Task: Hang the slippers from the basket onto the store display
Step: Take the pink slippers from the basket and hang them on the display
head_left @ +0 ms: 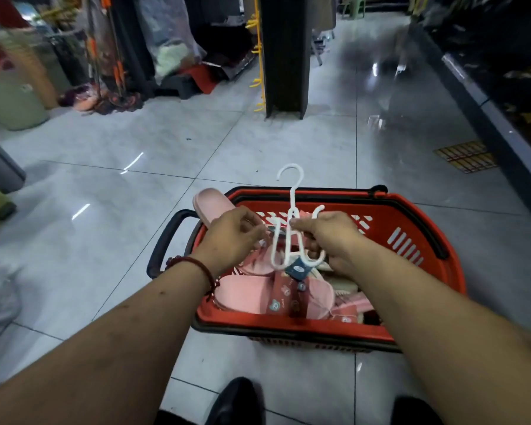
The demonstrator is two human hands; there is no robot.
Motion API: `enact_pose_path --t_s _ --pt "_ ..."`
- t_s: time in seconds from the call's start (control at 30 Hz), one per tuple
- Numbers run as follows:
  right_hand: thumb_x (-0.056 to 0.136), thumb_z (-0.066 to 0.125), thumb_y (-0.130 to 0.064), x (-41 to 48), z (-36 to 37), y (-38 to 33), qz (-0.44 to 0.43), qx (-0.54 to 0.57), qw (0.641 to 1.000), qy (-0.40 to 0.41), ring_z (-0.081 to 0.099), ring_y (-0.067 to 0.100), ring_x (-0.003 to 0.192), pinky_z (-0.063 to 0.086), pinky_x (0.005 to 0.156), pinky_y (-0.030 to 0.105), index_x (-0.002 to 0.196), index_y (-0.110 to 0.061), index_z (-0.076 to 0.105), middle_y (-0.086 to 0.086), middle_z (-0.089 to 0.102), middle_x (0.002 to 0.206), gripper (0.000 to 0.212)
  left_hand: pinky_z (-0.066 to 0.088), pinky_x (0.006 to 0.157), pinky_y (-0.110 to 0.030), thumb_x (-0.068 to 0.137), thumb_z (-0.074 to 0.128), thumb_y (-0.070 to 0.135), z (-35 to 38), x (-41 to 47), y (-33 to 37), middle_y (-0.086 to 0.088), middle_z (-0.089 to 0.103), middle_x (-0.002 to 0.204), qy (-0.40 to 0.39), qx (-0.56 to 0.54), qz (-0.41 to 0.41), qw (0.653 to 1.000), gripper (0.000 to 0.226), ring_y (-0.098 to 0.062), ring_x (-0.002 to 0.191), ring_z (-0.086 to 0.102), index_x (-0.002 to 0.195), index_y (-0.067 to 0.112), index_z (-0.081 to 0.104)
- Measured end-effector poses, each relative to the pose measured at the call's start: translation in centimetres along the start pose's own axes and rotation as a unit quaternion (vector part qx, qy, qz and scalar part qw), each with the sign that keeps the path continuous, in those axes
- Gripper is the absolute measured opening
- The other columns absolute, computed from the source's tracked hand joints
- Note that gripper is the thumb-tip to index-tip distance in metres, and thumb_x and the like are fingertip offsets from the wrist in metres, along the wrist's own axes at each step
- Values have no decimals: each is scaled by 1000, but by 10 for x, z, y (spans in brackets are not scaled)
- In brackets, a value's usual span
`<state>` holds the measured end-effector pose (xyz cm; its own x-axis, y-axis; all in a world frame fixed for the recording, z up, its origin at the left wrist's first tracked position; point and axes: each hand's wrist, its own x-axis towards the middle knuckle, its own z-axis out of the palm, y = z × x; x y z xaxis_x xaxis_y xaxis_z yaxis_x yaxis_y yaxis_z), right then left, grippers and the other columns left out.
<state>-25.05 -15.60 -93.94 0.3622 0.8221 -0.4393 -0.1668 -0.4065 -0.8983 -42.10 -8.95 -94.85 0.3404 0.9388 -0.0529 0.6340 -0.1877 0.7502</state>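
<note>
A red shopping basket [411, 222] with black handles stands on the tiled floor in front of me, holding several pink slippers [246, 294]. Above it I hold a white plastic slipper hanger [290, 210] upright, hook at the top. My right hand [334, 237] grips the hanger's right side. My left hand [233, 237] holds a pink slipper [210, 202] that sticks out past the basket's far left rim, and its fingertips sit at the hanger's left loop. A dark blue tag [299, 268] hangs at the hanger's lower end.
A black display pillar [285, 56] with yellow hooks [258, 50] stands ahead. Mops and bagged goods crowd the left side, a green bin [10, 99] at far left. A dark shelf base [485, 105] runs along the right. My black shoes [236, 403] are just behind the basket.
</note>
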Motion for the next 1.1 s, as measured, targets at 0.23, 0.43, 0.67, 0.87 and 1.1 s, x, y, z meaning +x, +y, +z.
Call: enact_pose_path --t_s 0.23,0.43,0.67,0.87,1.1 --pt "87 75 -9 12 -24 5 12 -75 996 38 49 16 45 37 40 22 86 -5 66 11 60 70 10 51 93 -50 85 71 30 19 20 -19 -14 39 131 -36 301 15 953 63 -41 109 57 137 14 39" --pt "89 73 -11 11 -36 6 11 -127 992 25 52 20 59 42 56 31 84 -4 62 11 61 77 14 53 88 -50 85 67 22 19 28 -28 -15 55 124 -58 326 -22 943 54 -39 107 60 130 12 39" --pt "91 70 -10 11 -44 10 -2 -155 988 29 49 23 68 40 56 33 100 2 64 15 63 89 16 54 82 -40 84 63 7 28 15 -4 5 53 101 -151 316 148 925 27 -23 93 59 96 30 57" --pt "91 70 -11 6 -50 13 -10 -163 986 31 47 23 67 40 54 32 105 3 65 15 60 85 21 52 90 -38 83 77 24 38 2 -8 -4 60 125 -261 386 111 878 48 -25 109 59 123 22 51" --pt "93 67 -10 -3 -55 14 -12 -182 983 12 40 16 55 31 48 25 102 4 64 11 53 74 18 53 82 -45 82 73 31 22 21 -21 -14 44 128 -17 414 51 909 59 -36 105 58 128 15 40"
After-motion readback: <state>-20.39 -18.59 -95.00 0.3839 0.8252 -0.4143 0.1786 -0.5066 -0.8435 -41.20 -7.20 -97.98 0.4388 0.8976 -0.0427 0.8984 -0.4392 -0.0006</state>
